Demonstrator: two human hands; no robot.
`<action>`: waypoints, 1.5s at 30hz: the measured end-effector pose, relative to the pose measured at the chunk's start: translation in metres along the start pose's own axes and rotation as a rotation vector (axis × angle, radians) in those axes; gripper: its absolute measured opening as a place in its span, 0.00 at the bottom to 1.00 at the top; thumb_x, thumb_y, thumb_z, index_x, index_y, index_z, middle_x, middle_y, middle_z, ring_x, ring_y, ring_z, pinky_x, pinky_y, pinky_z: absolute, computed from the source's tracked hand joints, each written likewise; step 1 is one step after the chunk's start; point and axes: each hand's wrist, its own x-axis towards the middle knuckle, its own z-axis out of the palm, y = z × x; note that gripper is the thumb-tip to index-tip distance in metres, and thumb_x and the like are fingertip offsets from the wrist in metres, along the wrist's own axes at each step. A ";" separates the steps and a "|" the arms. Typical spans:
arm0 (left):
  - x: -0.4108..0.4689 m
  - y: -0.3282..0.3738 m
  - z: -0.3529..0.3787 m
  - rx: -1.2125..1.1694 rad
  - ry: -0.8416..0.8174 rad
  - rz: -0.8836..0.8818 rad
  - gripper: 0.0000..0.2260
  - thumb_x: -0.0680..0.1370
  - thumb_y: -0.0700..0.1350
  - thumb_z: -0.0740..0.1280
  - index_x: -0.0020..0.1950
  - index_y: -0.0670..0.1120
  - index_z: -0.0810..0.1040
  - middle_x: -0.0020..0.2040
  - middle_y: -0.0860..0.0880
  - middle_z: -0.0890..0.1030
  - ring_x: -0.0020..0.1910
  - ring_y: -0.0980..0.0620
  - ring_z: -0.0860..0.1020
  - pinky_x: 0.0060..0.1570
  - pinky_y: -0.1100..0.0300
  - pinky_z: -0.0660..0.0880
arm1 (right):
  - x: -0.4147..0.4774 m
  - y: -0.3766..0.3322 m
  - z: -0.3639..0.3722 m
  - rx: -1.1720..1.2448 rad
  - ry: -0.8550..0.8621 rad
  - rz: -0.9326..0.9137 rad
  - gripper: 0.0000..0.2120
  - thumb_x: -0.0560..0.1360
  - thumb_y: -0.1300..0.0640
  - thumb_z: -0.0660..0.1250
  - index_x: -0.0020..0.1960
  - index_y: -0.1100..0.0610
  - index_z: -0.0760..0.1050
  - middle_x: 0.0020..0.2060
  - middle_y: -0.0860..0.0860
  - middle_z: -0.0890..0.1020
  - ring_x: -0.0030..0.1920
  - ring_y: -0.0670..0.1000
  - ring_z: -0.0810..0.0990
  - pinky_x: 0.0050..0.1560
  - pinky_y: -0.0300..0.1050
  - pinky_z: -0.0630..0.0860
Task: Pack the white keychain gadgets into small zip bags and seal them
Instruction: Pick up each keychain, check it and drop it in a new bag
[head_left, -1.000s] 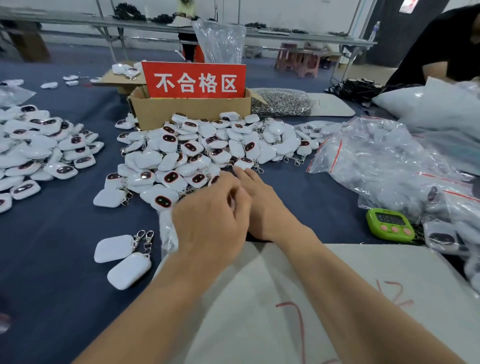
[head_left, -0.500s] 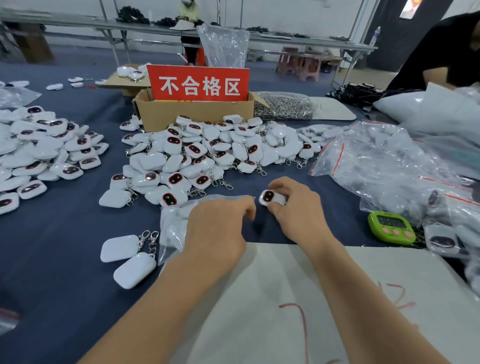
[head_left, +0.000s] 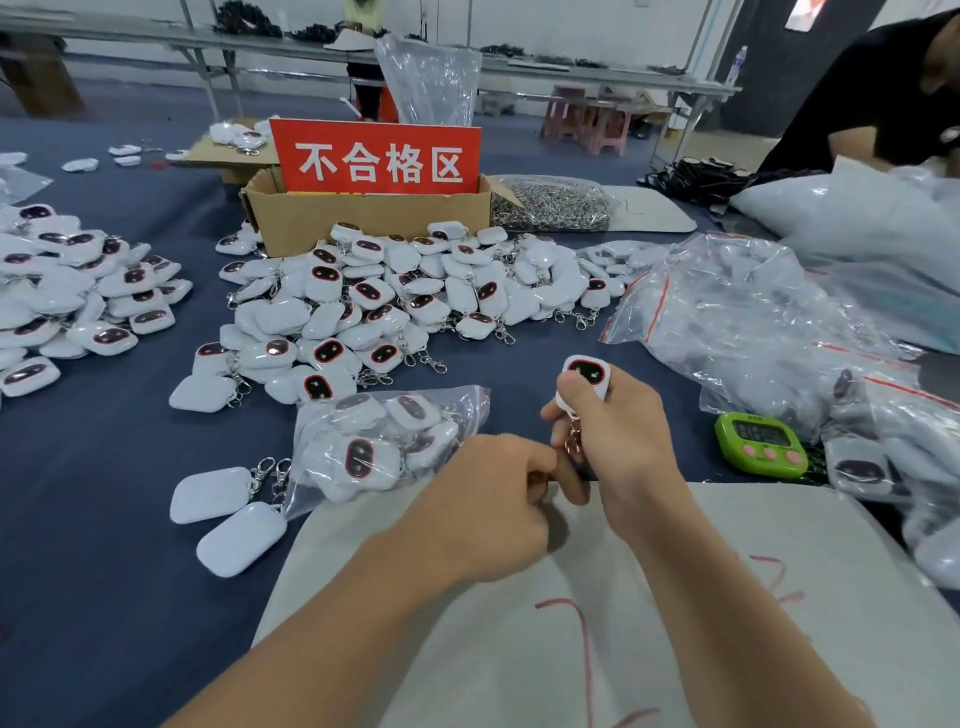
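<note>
Right hand (head_left: 618, 447) gripped one white gadget (head_left: 586, 378) upright, thumb on its lower edge, just left of the green timer (head_left: 761, 444). Its clasp (head_left: 571, 441) hung below. Left hand (head_left: 493, 499), further left of the timer, had fingers curled in at the clasp; I could not tell whether it pinched anything. The part-filled zip bag (head_left: 384, 441) lay further left again. My judgement: gather the clasp, slide the gadget in flat, then press the whole zip.

This is a packing workshop: heaps of white keychain gadgets (head_left: 374, 301) on a blue table (head_left: 93, 519), a reject box with red sign (head_left: 375, 158) at upper centre, long workbenches (head_left: 571, 73) behind.
</note>
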 end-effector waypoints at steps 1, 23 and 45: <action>0.001 0.001 0.000 -0.054 0.029 0.000 0.19 0.61 0.40 0.61 0.44 0.56 0.84 0.28 0.52 0.71 0.27 0.54 0.68 0.28 0.62 0.64 | 0.000 -0.001 0.001 0.015 -0.030 0.025 0.11 0.80 0.57 0.65 0.43 0.65 0.77 0.26 0.53 0.78 0.23 0.52 0.70 0.24 0.38 0.64; 0.001 0.004 -0.017 0.473 0.581 0.007 0.19 0.76 0.51 0.61 0.63 0.49 0.83 0.55 0.52 0.85 0.55 0.47 0.77 0.59 0.53 0.66 | -0.017 -0.013 0.012 0.263 -0.190 -0.090 0.13 0.80 0.61 0.66 0.39 0.56 0.84 0.32 0.57 0.81 0.29 0.51 0.74 0.25 0.40 0.69; 0.003 0.004 -0.015 0.330 0.616 0.028 0.16 0.74 0.47 0.65 0.61 0.51 0.82 0.47 0.56 0.83 0.50 0.52 0.73 0.53 0.58 0.66 | -0.016 -0.014 0.008 0.181 -0.489 -0.005 0.11 0.78 0.69 0.63 0.49 0.61 0.83 0.40 0.56 0.85 0.39 0.54 0.82 0.41 0.49 0.83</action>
